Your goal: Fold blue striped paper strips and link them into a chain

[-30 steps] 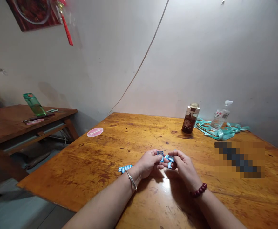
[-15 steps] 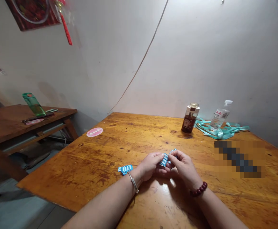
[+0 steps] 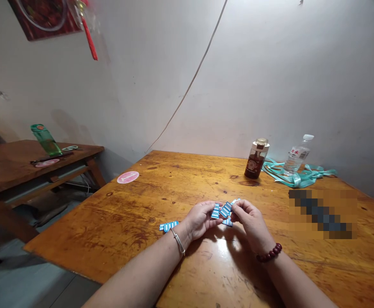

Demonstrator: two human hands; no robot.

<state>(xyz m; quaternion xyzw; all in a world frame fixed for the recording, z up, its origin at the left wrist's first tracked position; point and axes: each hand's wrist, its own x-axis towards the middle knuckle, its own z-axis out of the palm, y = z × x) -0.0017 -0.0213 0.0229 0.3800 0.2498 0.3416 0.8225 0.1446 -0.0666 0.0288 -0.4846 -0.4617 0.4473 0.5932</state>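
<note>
Since the earlier view, the hands had parted slightly and the blue-and-white striped strip [image 3: 225, 209] had opened out between them, showing three striped sections; whether they were joined I could not tell. Its upper section lay slanted, its long axis running from 7 o'clock to 1 o'clock, above the golden wooden table [image 3: 110, 222]. The left hand [image 3: 201, 220] was narrowly closed, its fingers curled against the strip's left end. The right hand [image 3: 252, 220] pinched the strip's right side between thumb and forefinger. One loose striped piece [image 3: 169, 226] lay at 9 o'clock from the hands, just beside the left wrist, which wore a silver bangle [image 3: 178, 241]; a dark red bead bracelet [image 3: 269, 253] circled the right wrist. At 1 o'clock stood one brown bottle [image 3: 256, 159], and at 2 o'clock one water bottle [image 3: 295, 159] stood on a teal ribbon [image 3: 297, 180].
</note>
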